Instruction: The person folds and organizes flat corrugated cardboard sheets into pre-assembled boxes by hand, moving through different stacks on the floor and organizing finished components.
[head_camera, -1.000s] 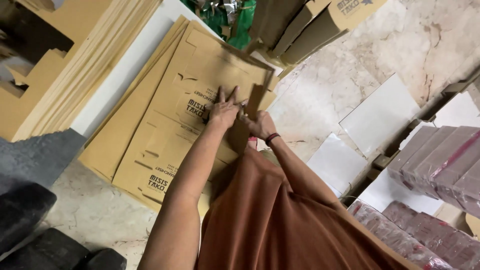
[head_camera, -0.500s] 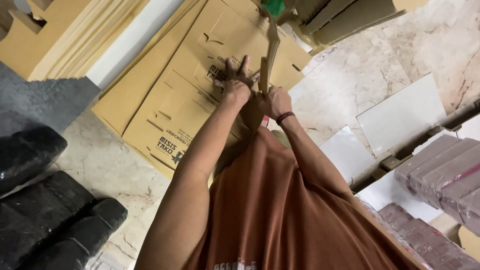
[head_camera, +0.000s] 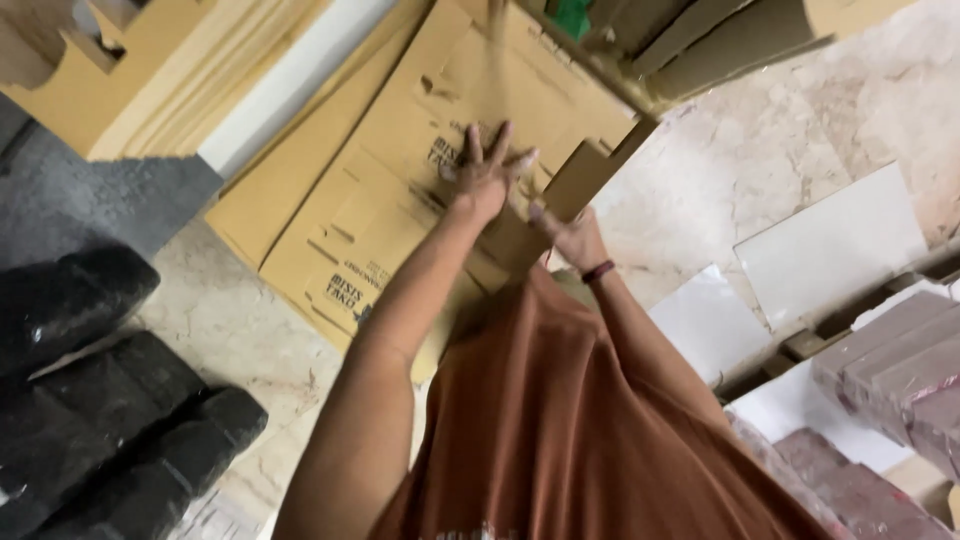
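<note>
Your hands moved up the flat cardboard box (head_camera: 420, 215) since a sec ago; a flap (head_camera: 580, 180) now stood raised, so folding looked underway.

Largest first: matte brown corrugated sheets w/ die-cut slots lay on pale marbled floor (head_camera: 720, 170); glossy white tiles (head_camera: 830, 245) to the right, black lumpy bags (head_camera: 90, 390) to the left. Your left hand (head_camera: 487, 175) lay open, fingers spread, pressing the box; your right hand (head_camera: 572, 232) gripped the flap's lower edge.

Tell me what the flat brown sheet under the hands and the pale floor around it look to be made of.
Flat brown sheet: corrugated cardboard by the look, matte tan, with die-cut slots and fold flaps; the left hand presses on it. Floor: likely polished marble or stone tile, pale with grey veining and a faint sheen.
</note>
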